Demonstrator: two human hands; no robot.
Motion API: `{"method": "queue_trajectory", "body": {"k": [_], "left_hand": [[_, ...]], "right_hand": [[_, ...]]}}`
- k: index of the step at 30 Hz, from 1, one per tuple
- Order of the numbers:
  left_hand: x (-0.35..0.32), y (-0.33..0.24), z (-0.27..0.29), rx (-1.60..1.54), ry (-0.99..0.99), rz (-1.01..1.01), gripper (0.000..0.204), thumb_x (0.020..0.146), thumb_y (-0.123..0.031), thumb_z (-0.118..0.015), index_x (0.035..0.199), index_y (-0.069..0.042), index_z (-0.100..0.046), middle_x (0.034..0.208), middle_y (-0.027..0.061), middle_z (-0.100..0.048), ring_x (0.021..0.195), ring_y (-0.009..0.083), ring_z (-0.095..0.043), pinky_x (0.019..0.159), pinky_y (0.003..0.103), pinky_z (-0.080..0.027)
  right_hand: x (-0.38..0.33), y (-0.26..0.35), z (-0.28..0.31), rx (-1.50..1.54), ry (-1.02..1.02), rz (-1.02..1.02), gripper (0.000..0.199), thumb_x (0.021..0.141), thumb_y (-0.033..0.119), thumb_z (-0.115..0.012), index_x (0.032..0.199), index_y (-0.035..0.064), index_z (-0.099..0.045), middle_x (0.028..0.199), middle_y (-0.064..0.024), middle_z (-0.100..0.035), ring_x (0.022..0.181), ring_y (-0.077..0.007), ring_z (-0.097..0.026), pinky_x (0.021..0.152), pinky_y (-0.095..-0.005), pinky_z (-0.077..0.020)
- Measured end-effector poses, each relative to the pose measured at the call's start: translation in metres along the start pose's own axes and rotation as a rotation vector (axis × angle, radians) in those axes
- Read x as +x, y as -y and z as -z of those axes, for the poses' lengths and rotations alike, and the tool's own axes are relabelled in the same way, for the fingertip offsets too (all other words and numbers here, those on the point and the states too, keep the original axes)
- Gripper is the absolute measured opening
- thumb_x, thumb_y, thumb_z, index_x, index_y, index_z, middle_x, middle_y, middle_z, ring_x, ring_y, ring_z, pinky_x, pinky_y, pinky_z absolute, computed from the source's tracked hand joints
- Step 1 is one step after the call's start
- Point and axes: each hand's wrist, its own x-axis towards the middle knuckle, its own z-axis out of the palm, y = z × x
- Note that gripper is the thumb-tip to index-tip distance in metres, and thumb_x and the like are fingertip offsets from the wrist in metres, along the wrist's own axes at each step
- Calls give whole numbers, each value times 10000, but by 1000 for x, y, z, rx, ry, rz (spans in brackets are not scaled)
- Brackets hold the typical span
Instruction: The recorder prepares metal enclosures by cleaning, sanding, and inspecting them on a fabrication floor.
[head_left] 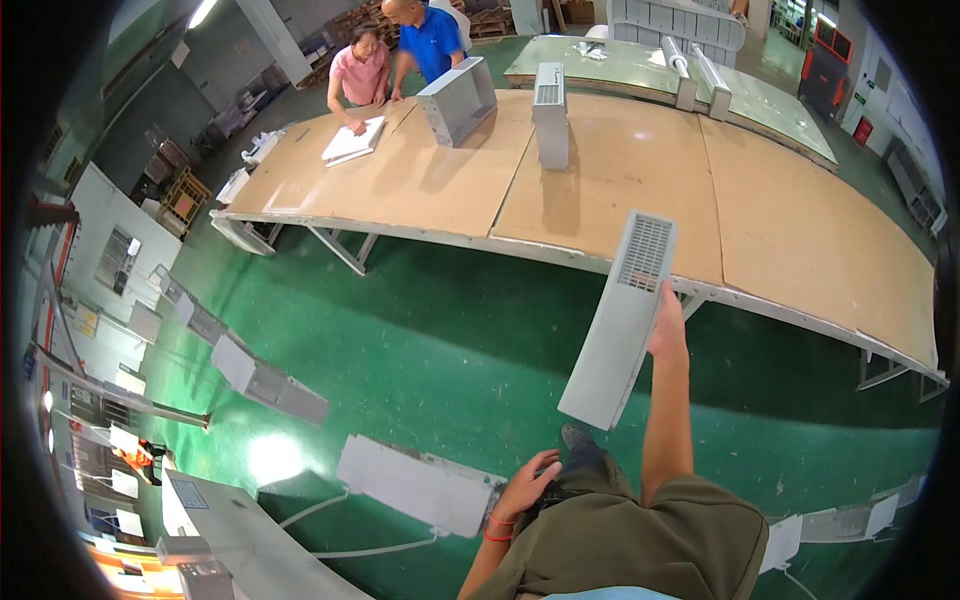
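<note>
A long grey sheet-metal housing with a slotted grille at its far end is tilted in front of me. My right hand is closed on its right edge, the fingers partly hidden behind the metal. My left hand hangs low near my thigh, holding nothing, its fingers loosely bent and apart. Close to that hand hangs a flat grey metal panel; the two overlap in view, and I cannot tell whether they touch. Beyond the housing stretches a long table with a tan top.
On the table stand an upright grilled housing, an open grey metal box and white sheets. Two people are at its far left side, one in pink, one in blue. Grey parts hang in a line at left.
</note>
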Motion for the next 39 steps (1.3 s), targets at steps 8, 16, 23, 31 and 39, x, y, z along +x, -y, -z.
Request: {"method": "queue_trajectory", "body": {"k": [8,16,23,31,39], "left_hand": [[100,17,-14,-266,-384,-70,392,1035,-250,-649,1329,7,-614,1254,140,-692,1161,194,-644,1010,342,-506],[219,-38,0,-334,-701,135,330,1031,-219,-647,1267,10,-630,1012,73,-725,921,124,-642,826,276,-504],[383,-101,-17,-333,-726,285,342,1032,-214,-632,1284,18,-618,1052,108,-735,993,167,-674,891,292,-518],[473,-183,-19,-326,-684,327,335,1036,-195,-627,1290,23,-615,1103,112,-721,1021,169,-666,909,309,-519],[498,-208,-9,-268,-785,427,362,1053,-306,-602,1301,-43,-626,1154,97,-737,1059,162,-677,872,305,-487]], "right_hand": [[168,115,-25,-119,79,155,597,1134,471,-291,1444,15,-521,1402,-163,-613,1242,-344,-617,1056,-493,-520],[353,187,-52,-132,-22,120,611,1141,453,-265,1457,-10,-507,1440,-185,-595,1296,-357,-591,1120,-501,-478],[563,223,-20,-35,88,-42,632,1141,465,-225,1480,-2,-482,1468,-175,-572,1345,-363,-546,1153,-512,-439],[756,247,-21,-44,53,-111,627,1138,480,-237,1472,16,-495,1460,-170,-579,1341,-369,-542,1160,-517,-427],[801,265,-1,-155,-39,-95,591,1142,453,-272,1476,17,-489,1460,-160,-580,1342,-322,-547,1171,-467,-423]]}}
